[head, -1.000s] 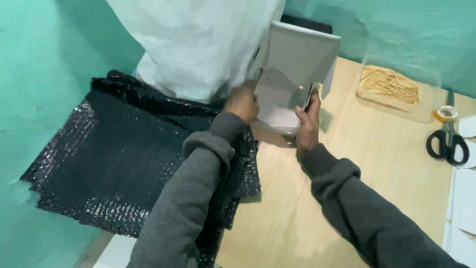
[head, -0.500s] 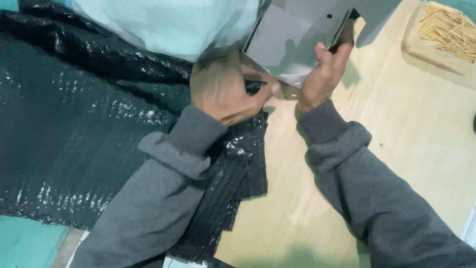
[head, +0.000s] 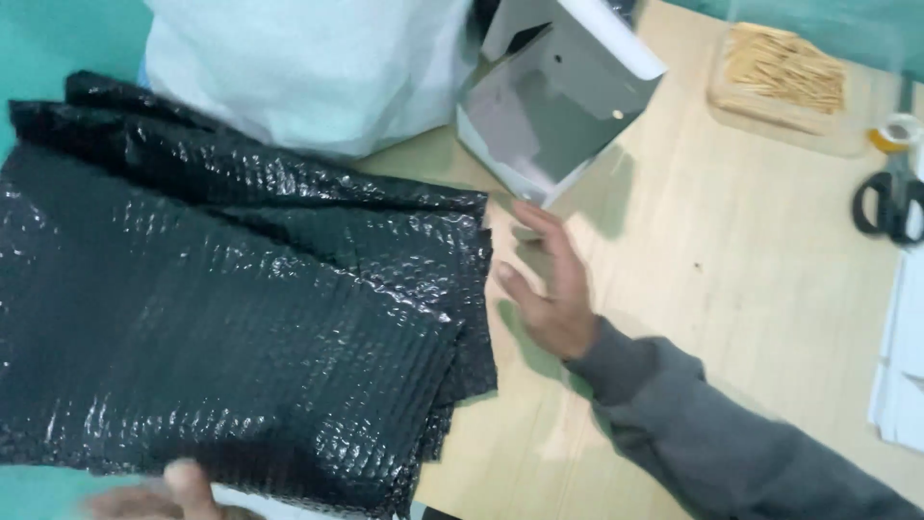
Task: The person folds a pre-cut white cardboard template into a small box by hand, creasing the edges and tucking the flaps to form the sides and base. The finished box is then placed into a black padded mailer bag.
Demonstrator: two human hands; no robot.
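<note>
The stack of glossy black bubble-wrap sheets (head: 231, 318) lies on the pale wooden surface (head: 731, 289) left of the open, empty right hand (head: 549, 289), its near edge under the left hand (head: 164, 493), whose grip I cannot tell.

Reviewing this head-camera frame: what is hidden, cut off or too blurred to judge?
- Left hand: cut by the bottom edge and blurred; its grip on the black bubble-wrap stack is unclear.
- White box interior: shadowed, top cropped.
- Scissors and white paper stack: cut by the right edge.
- Tray of wooden sticks: too small to identify.
- Right hand: open, holding nothing.
</note>
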